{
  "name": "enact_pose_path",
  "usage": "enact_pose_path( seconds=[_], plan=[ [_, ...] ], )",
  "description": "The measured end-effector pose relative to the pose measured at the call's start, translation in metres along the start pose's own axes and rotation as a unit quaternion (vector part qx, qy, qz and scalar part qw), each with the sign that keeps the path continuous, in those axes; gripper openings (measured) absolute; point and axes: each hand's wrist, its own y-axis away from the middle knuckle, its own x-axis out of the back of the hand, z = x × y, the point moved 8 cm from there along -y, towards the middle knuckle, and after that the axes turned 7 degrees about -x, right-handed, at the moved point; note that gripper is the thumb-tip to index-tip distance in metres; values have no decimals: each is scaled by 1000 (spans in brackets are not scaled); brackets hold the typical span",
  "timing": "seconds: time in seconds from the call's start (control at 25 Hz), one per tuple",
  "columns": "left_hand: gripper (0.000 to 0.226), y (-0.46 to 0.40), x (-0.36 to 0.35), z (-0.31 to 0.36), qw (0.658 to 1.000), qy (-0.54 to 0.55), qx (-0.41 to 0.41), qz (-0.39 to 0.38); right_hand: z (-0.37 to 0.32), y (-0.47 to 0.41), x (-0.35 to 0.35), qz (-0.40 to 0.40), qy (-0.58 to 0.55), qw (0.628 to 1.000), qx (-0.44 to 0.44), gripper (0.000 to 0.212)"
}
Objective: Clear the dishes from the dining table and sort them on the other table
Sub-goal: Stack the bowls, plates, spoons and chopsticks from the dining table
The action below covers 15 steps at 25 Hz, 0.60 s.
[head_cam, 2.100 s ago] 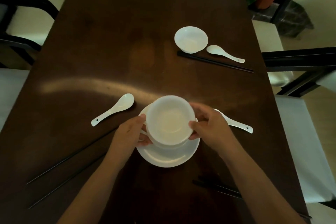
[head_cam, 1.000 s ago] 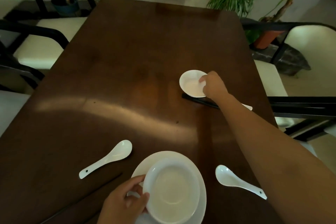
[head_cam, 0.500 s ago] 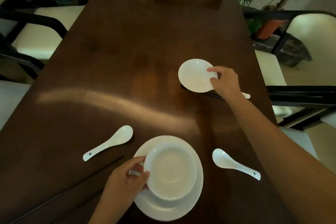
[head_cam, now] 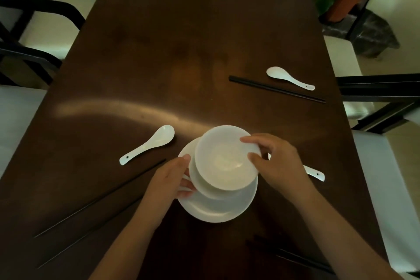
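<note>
A white plate (head_cam: 218, 210) sits near the front of the dark wooden dining table (head_cam: 159, 52). On it stands a white bowl (head_cam: 200, 185), gripped at its left side by my left hand (head_cam: 169, 180). My right hand (head_cam: 276, 162) holds a second white bowl (head_cam: 225, 159) by its right rim, tilted, resting in or just above the first bowl. Three white spoons lie on the table: a left spoon (head_cam: 148, 143), a far right spoon (head_cam: 289, 80), and a near right spoon (head_cam: 314, 173) partly hidden behind my right hand.
Black chopsticks (head_cam: 276, 91) lie beside the far right spoon; two loose chopsticks (head_cam: 100, 200) lie at the front left and another pair (head_cam: 302, 259) at the front right. Chairs with pale cushions (head_cam: 56, 18) line both sides. Potted plants (head_cam: 341, 4) stand at the back right.
My right hand has lifted the far bowl from beside the chopsticks and brought it back over the bowl on the plate. The left hand has stayed on the lower bowl.
</note>
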Motion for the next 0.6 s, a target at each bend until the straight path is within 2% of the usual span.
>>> enact_pose_path(
  seconds=[0.16, 0.36, 0.6],
  plan=[
    [2, 5, 3, 5, 995, -43, -83, -26, -2, 7, -3, 16, 2, 1000, -10, 38],
    [21, 3, 4, 4, 991, -90, -97, -11, -3, 13, -16, 13, 41, 999, -14, 42],
    [29, 4, 4, 4, 986, -104, -127, -11, 1, 19, -16, 83, 112, 989, 39, 41]
  ],
)
